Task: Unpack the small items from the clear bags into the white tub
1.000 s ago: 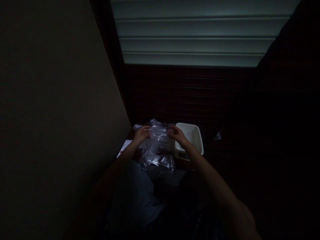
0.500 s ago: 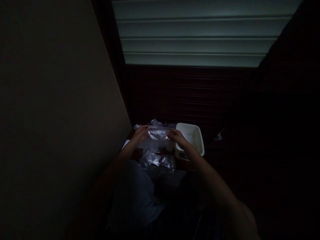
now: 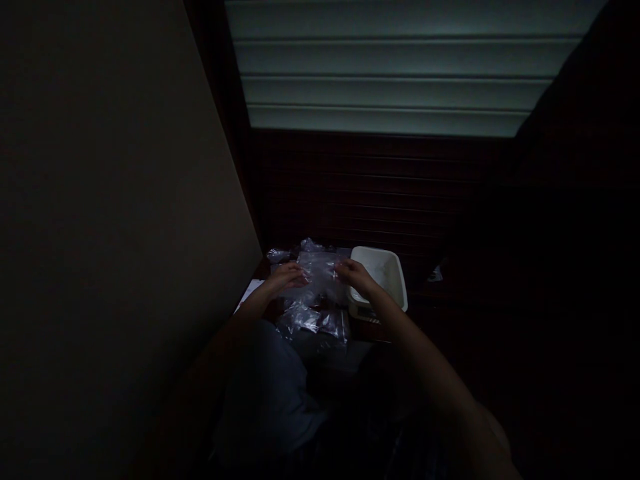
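In the dim head view, a clear plastic bag (image 3: pixel 320 272) is spread between my two hands. My right hand (image 3: pixel 352 273) pinches its right edge, close to the white tub. Stretched fingers of my left hand (image 3: pixel 289 275) lie along the bag's left side, touching it, and they look open. More crumpled clear bags (image 3: pixel 305 317) lie just in front, nearer my knee. Behind the held bag is another bunch of clear plastic (image 3: pixel 311 245). Darkness hides the fine detail of the fingertips.
A white rectangular tub (image 3: pixel 404 283) stands right of the bags, with a dark panel on its front. White paper (image 3: pixel 249 293) lies by my left forearm. A wall (image 3: pixel 150 167) rises at left, and dark slatted panelling (image 3: pixel 375 167) stands behind. My knee (image 3: pixel 270 387) is below.
My left hand has moved from the bag's upper left corner slightly right and down. The bag's upper part has lost its bright glare. My right hand has hardly moved.
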A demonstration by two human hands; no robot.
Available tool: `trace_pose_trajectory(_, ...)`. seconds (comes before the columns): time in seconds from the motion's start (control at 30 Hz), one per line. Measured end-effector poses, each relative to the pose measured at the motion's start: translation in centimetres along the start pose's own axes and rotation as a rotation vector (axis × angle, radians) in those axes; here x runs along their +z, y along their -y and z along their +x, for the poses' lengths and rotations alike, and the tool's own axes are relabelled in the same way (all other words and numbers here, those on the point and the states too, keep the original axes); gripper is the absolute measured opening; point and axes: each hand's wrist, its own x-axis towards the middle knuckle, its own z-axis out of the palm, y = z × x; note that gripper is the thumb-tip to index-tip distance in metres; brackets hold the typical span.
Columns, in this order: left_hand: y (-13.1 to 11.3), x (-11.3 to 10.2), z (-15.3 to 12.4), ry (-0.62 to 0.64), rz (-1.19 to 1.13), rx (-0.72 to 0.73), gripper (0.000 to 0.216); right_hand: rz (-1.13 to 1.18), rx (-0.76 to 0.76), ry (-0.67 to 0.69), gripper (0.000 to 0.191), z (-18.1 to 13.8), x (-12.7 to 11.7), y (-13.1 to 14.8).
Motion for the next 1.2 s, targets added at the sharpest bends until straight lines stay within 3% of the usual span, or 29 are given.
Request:
trace_pose_trajectory(0.27, -0.2, -0.3, 0.3, -0.096, 0.012, -0.005, 0.027, -0.137, -0.001, -0.022, 0.028, 0.2, -0.5, -0.1)
trace_pose_trajectory(0.43, -0.1, -0.6, 0.4, -0.074, -0.005, 0.008, 0.023, -0.043, 0.030, -0.042, 0.022, 0.3, -0.4, 0.2)
trace_pose_trajectory(0.63, 0.3, -0.7, 0.8, -0.099, -0.082, 0.030, 0.024, -0.073, 0.028, -0.004, 0.033, 0.1, -0.3, 0.7)
trace_pose_trajectory(0.9, 0.1, -0.8, 0.8, -0.033, -0.133, 0.093, 0.017, -0.125, -0.032, -0.067, 0.017, -0.2, -0.2, 1.4)
trace_pose_trajectory(1.2, -0.3, -0.6, 0.8, -0.070, -0.145, 0.097, 0.023, -0.036, -0.003, 0.010, 0.013, -0.6, -0.5, 1.9)
